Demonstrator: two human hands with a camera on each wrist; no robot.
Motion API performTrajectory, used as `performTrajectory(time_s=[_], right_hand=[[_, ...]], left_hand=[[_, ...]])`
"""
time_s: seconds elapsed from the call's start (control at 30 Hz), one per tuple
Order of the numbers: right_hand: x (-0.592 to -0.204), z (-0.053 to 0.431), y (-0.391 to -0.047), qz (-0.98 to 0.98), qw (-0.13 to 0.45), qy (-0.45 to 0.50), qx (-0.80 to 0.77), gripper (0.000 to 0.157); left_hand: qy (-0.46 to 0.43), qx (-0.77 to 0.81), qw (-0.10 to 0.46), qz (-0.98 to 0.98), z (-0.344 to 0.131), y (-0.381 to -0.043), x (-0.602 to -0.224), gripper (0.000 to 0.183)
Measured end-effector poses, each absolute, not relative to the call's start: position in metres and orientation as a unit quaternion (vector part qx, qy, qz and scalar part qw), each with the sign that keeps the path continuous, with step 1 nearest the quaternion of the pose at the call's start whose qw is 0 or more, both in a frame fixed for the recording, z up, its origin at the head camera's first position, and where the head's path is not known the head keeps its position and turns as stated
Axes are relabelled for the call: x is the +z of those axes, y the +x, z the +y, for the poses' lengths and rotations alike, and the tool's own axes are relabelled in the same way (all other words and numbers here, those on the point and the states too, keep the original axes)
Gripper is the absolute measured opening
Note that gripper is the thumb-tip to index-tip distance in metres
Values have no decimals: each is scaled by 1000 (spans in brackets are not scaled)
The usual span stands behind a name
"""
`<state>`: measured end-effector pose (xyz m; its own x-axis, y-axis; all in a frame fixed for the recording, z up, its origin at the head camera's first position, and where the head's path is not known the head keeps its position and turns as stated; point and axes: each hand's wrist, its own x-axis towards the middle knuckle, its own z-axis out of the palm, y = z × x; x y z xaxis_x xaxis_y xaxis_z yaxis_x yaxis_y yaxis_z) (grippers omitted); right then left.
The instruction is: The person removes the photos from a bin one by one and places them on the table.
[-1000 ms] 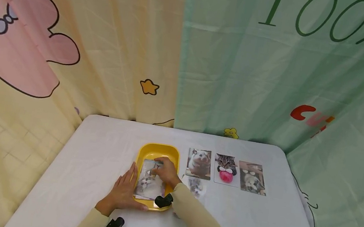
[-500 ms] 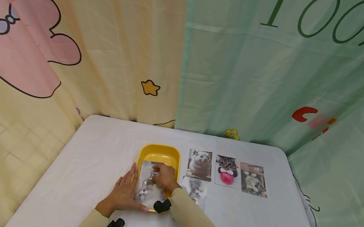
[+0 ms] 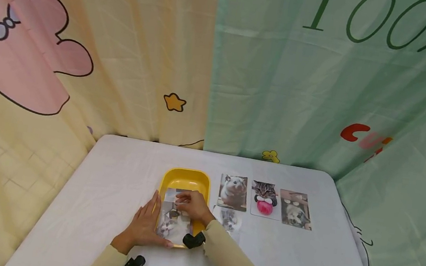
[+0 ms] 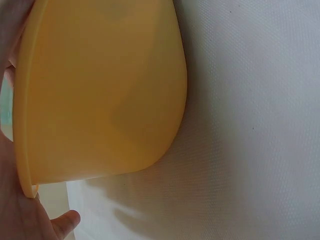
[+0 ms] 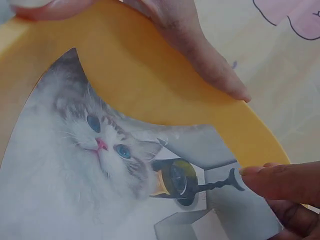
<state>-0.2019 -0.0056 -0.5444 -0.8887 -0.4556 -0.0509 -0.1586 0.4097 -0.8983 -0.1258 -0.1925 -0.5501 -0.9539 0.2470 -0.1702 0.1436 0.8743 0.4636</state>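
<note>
My right hand [image 3: 194, 204] pinches the far edge of a white-cat photo card [image 3: 174, 227] over the yellow tray [image 3: 188, 176]. In the right wrist view this cat card [image 5: 100, 145] is bowed, with fingertips on its edge by a printed dark stand. Part of another card [image 3: 171, 194] shows beyond it inside the tray. My left hand [image 3: 143, 223] lies against the tray's left side, fingers stretched along the rim and thumb at the near edge. In the left wrist view the outer wall of the tray [image 4: 105, 95] fills much of the picture, beside part of the hand.
To the right lie a hamster card [image 3: 233, 192], a tabby-cat card with a pink ball [image 3: 266, 199] and a brown-toned animal card [image 3: 295, 209]. A pale card [image 3: 228, 220] lies nearer, partly behind the right arm. Curtains stand behind the white table [image 3: 127, 157].
The cat card's far edge has come nearer to me, exposing a card beneath. My right hand has shifted slightly nearer. The left hand has stayed on the tray.
</note>
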Motion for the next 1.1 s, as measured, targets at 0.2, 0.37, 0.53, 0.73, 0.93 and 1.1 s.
performTrajectory(time_s=[0.2, 0.37, 0.53, 0.73, 0.93, 1.1], right_hand=[[-547, -5, -203, 846, 107, -195, -485, 22], [-547, -5, -203, 846, 91, -184, -493, 20], [-545, -2, -201, 844, 80, -178, -499, 19], [-535, 15, -208, 830, 49, -151, -534, 21], [-525, 50, -223, 809, 11, -80, -582, 20], [-518, 86, -229, 803, 17, -25, -595, 20]], left_hand=[[107, 227, 112, 961, -193, -126, -550, 150], [113, 226, 104, 962, -193, -126, -551, 149], [113, 230, 103, 961, -193, -127, -551, 149], [116, 241, 105, 958, -193, -128, -550, 150], [112, 243, 112, 957, -195, -127, -549, 151], [110, 247, 116, 956, -194, -125, -548, 152]])
